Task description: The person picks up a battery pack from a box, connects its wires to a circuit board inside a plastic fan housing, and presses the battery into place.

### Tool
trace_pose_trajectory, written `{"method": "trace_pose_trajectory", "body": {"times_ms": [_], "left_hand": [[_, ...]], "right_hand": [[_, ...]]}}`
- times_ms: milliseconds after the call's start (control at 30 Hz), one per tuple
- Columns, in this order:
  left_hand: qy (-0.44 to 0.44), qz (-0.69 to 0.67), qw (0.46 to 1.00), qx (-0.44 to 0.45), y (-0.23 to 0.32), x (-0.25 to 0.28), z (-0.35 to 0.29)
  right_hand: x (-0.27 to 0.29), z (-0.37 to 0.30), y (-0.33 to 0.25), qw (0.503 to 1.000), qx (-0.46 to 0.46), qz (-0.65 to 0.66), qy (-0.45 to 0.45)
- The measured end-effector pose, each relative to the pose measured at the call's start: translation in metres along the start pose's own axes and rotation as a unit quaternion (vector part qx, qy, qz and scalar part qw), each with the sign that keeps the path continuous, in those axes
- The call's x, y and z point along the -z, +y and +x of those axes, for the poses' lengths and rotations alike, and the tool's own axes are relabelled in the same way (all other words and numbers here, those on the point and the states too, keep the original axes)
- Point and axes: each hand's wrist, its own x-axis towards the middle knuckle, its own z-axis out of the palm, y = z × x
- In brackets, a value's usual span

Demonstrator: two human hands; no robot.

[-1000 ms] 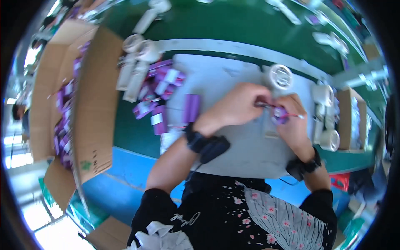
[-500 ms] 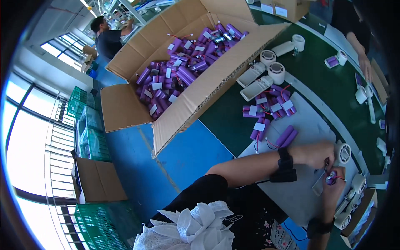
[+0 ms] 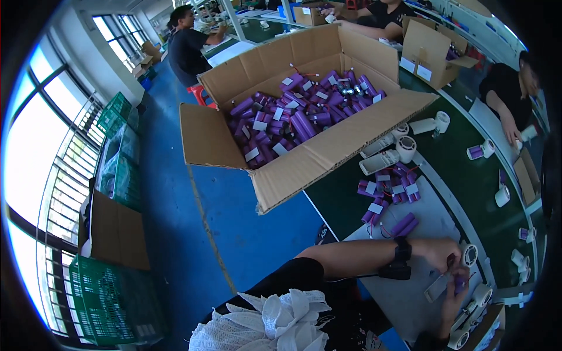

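My right hand (image 3: 452, 299) is closed round a small purple battery pack (image 3: 460, 282) at the lower right of the grey work mat (image 3: 404, 292). Against it, my left hand (image 3: 439, 255) has its fingers pinched together; what they hold is too small and shaded to make out. Just below the hands, a white plastic housing (image 3: 435, 289) lies on the mat, partly covered by my fingers. Beside my left knuckles stands a white round vented part (image 3: 469, 255). A pair of purple cells (image 3: 404, 224) lies farther up the mat, near several wired purple packs (image 3: 386, 188).
A large open cardboard box (image 3: 319, 161) full of purple packs stands beyond my left arm. White housings (image 3: 389, 158) lie by its edge; more white parts (image 3: 477, 299) sit right of my hands. Across the green bench, a co-worker's hand (image 3: 510, 131) holds a white part. Green crates (image 3: 111, 298) line the left.
The whole view has swung, bringing more of the far bench in. My hands stay together, with the purple pack turned in my right hand. The co-worker at right now holds a white part.
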Motion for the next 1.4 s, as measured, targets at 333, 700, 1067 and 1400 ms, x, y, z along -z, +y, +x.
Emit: {"method": "trace_pose_trajectory", "body": {"times_ms": [333,700,1067,1400], "left_hand": [[-0.034,-0.068,0.994,0.084,0.009,0.001,-0.003],[-0.04,-0.134,0.975,0.172,0.017,0.018,-0.006],[-0.025,-0.139,0.966,0.215,0.028,0.015,-0.008],[-0.022,-0.128,0.968,0.213,0.031,0.016,-0.012]], "right_hand": [[0.034,0.004,0.011,0.965,-0.125,0.23,-0.019],[0.016,0.014,-0.024,0.996,0.044,-0.079,-0.028],[0.012,0.009,-0.033,0.997,-0.058,-0.057,-0.009],[0.004,0.005,-0.042,0.984,0.038,-0.172,-0.01]]}}
